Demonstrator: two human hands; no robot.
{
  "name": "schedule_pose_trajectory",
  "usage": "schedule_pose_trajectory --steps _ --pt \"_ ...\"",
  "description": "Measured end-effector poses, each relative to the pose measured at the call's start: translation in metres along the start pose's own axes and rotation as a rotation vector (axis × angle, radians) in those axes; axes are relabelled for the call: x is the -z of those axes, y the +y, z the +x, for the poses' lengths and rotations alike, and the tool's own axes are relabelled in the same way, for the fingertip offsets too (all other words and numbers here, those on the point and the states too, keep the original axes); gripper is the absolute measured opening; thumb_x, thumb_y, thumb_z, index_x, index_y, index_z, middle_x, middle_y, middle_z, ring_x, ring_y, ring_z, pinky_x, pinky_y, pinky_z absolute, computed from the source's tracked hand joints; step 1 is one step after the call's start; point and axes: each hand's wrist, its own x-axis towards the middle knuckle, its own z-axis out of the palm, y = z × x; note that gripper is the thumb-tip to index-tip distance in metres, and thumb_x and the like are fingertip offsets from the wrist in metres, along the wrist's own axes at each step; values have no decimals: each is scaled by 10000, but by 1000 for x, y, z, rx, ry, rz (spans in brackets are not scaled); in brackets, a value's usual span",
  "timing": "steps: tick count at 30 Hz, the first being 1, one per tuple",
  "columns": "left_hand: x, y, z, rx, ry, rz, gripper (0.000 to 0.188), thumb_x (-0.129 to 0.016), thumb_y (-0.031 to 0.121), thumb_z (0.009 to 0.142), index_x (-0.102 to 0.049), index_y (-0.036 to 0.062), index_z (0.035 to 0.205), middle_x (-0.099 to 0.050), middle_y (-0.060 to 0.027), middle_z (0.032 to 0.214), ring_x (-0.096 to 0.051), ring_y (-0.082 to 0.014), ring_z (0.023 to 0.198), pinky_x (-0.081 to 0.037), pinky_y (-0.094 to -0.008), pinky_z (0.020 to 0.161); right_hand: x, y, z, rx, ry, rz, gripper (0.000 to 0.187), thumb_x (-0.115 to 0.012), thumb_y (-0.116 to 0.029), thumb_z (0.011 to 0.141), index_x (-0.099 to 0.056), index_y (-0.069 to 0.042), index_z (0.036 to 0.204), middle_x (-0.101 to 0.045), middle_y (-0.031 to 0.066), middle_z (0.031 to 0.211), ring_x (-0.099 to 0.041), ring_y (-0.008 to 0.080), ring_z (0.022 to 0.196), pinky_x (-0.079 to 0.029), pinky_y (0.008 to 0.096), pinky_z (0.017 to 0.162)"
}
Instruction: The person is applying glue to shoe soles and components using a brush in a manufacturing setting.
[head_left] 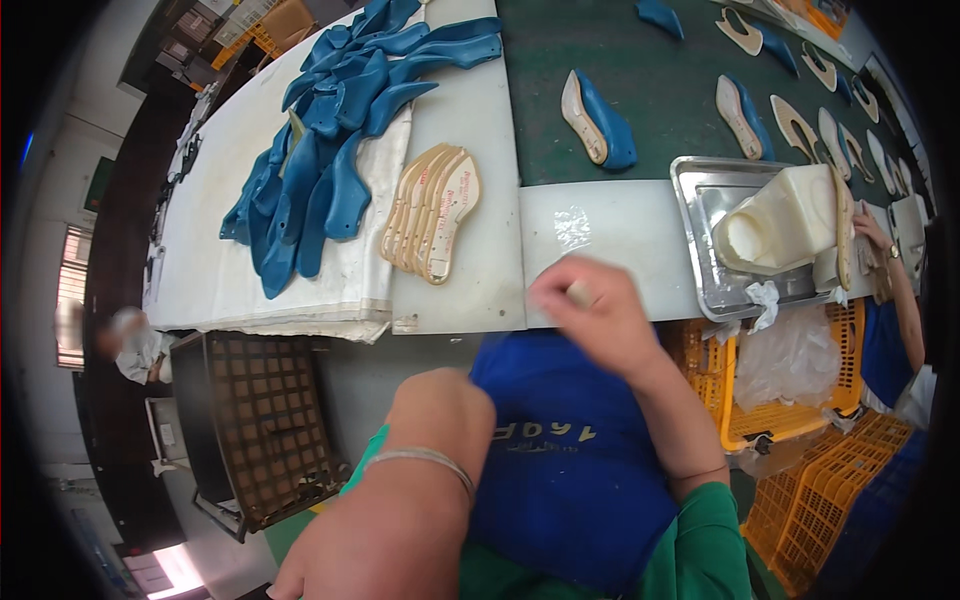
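My right hand (605, 312) is raised over the front edge of the white tabletop, fingers curled and blurred. A small pale tip pokes out of the fist; what it belongs to I cannot make out. At the lower left, my left hand (370, 535) is bent back close to the camera, a bracelet (425, 455) round its wrist; the lower edge cuts off most of its fingers. A row of beige insoles (435, 215) lies overlapped on the table, left of my right hand. Farther left, blue shoe lasts (325, 130) are heaped on a white cloth (365, 270).
Lasts with insoles (600, 120) rest on the green surface (660, 120). Right, a metal tray (690, 240) bears a cut white plastic jug (785, 215). Yellow crates (735, 425) stand below it, near another person's arm (905, 300). A dark crate (270, 420) stands left.
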Motion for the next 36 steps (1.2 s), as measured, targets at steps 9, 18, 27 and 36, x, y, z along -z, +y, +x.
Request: schedule_pose_trajectory --steps 9,18,27,36 --pt "-64 11 -165 249 1525 625 314 -496 140 978 -606 -57 1197 -658 -193 1093 -647 -259 948 -516 -376 810 96 164 58 -563 221 -251 131 -713 -133 778 -690 -18 837 -664 80 718 -608 142 587 -475 281 533" --pt "-25 -41 -309 1731 1561 1595 362 -705 145 803 -608 44 1137 -590 -115 1028 -587 -274 962 -492 -357 831 80 174 90 -563 136 -941 376 -789 -279 711 -622 -25 932 -698 190 937 -663 384 921 -529 468 793" --pt "-45 -69 -342 1889 1261 1878 111 -642 97 796 -607 75 899 -575 -97 905 -574 -294 898 -509 -407 743 64 177 58 -334 214 -974 450 -731 -207 745 -603 -71 1154 -679 188 964 -641 395 959 -524 469 834" --pt "-25 -41 -363 1100 2215 1074 53 -562 86 945 -559 39 922 -642 -60 869 -649 -182 753 -504 -293 660 48 170 77 -351 93 -373 303 -582 -51 850 -664 -14 1139 -698 146 853 -690 183 693 -549 304 667"
